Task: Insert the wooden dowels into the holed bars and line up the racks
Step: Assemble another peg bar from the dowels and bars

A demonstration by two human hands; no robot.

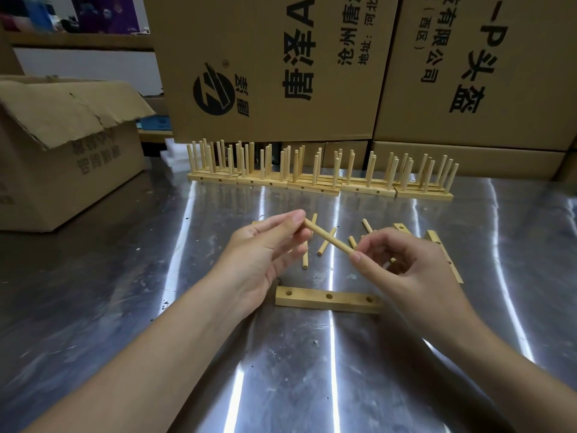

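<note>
Steel tabletop [437,354] fronting stacked cartons. Both hands pinch one dowel [327,238]: left hand [265,257] at its far end, right hand [402,264] at its near end. Its axis slants above the holed bar [328,299], which lies crosswise just below, nearer the right hand. Finished racks [318,176] line the rear.

The tall brown cardboard box in the middle [265,73] bears sideways black print: "唐圣A", "沧州唐", "地址:河北" and a round ® logo. The brown cardboard box right of it [487,89] reads "有限公司", "(西区)", "P头盔". Print on the torn open carton [78,157] is illegible.
</note>
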